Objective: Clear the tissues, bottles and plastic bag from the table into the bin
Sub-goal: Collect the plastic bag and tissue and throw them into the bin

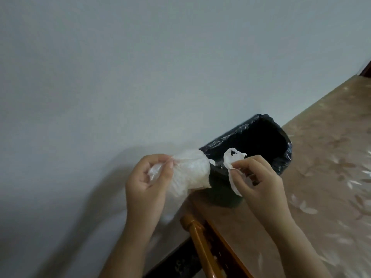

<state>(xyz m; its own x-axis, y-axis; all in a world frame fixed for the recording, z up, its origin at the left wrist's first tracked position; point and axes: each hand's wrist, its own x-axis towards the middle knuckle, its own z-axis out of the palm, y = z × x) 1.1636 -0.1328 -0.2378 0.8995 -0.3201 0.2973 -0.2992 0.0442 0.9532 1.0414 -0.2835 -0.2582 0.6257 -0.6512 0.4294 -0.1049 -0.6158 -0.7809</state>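
A bin (281,141) lined with a black bag stands on the floor by the wall, its mouth open. In front of it I hold a thin white plastic bag (190,171) stretched between both hands. My left hand (146,177) pinches one end of the bag, which balloons out to the right of my fingers. My right hand (259,181) pinches the bag's other end, a twisted white handle loop (230,157), just over the near rim of the bin. No tissues or bottles are in view.
A brown wooden chair back (200,245) rises at the bottom centre, close under my forearms. The floor (331,157) with a beige leaf pattern runs along the right. A plain pale wall (140,67) fills the left and top.
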